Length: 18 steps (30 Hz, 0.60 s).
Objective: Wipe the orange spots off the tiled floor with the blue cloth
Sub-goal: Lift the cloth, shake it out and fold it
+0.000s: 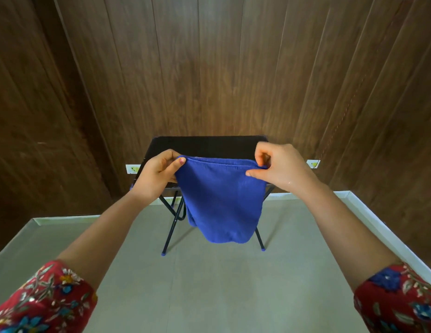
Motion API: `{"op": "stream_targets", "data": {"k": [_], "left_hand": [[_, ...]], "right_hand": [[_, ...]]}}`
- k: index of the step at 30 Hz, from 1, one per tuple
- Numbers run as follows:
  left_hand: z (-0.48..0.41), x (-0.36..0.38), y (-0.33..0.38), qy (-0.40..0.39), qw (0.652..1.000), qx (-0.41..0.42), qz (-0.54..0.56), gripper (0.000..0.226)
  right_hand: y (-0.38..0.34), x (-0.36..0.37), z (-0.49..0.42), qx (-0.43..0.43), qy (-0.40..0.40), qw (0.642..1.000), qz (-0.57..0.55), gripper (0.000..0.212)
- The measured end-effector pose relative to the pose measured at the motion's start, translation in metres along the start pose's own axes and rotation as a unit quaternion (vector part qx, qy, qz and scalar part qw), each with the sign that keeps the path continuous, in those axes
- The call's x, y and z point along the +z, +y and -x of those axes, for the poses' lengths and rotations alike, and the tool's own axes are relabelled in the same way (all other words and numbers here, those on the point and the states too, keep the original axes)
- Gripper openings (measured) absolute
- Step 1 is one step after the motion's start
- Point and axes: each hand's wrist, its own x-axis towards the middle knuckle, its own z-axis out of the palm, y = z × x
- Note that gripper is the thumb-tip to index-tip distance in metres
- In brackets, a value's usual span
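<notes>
Obs.: left hand (159, 174) pinches one top corner of the cloth (221, 200), which hangs doubled in the air before the worktop (205, 145), well above the floor (221, 284); right hand (279, 169) pinches the other corner. No orange spots in view. Judgement: wiping not begun, all of it left.

No readable text, brand, number or sign in the head view; only candidates are two small white plates on the wood-panel wall (209, 68), left plate (131, 168) and right plate (313, 163), either side of the black table (209, 145); both carry yellow-green marks; too small and blurred to read
</notes>
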Motion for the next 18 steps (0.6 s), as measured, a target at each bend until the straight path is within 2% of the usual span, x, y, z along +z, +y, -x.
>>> {"op": "stream_targets", "data": {"k": [2,4,5,6,7,9,10,11,13,15,16,18], "left_hand": [[-0.001,-0.002,0.004,-0.031,0.999,-0.002,-0.028,0.020],[-0.004,0.000,0.006,-0.045,0.999,-0.025,-0.018,0.024],[-0.006,0.005,0.005,-0.025,0.998,-0.051,0.011,0.028],[-0.007,0.010,0.004,-0.002,0.993,-0.096,0.062,0.032],[-0.006,0.016,-0.001,0.013,0.977,-0.167,0.129,0.037],[-0.001,0.025,-0.022,-0.010,0.899,-0.343,0.273,0.058],[0.009,0.030,-0.038,-0.043,0.860,-0.407,0.304,0.071],[0.020,0.033,-0.053,-0.083,0.842,-0.441,0.298,0.077],[0.043,0.035,-0.081,-0.152,0.843,-0.475,0.202,0.064],[0.057,0.040,-0.099,-0.157,0.857,-0.481,0.099,0.042],[0.061,0.042,-0.107,-0.138,0.860,-0.485,0.076,0.038],[0.063,0.046,-0.117,-0.102,0.873,-0.474,0.051,0.037]], "right_hand": [[0.004,-0.009,-0.002,0.058,-0.104,0.988,-0.100,0.032],[0.004,-0.019,-0.005,0.106,-0.226,0.944,-0.217,0.023],[0.003,-0.020,-0.006,0.123,-0.240,0.920,-0.283,0.014],[0.003,-0.014,-0.006,0.152,-0.215,0.891,-0.370,0.009],[0.001,-0.002,-0.003,0.208,-0.168,0.841,-0.471,0.014],[0.010,0.041,0.013,0.350,-0.099,0.699,-0.615,0.042],[0.019,0.071,0.029,0.400,-0.107,0.653,-0.634,0.061],[0.026,0.098,0.046,0.435,-0.137,0.627,-0.631,0.074],[0.034,0.135,0.075,0.494,-0.198,0.595,-0.602,0.076],[0.039,0.153,0.089,0.515,-0.226,0.589,-0.581,0.052],[0.038,0.158,0.091,0.505,-0.232,0.606,-0.569,0.042],[0.037,0.168,0.097,0.488,-0.253,0.661,-0.511,0.040]]}}
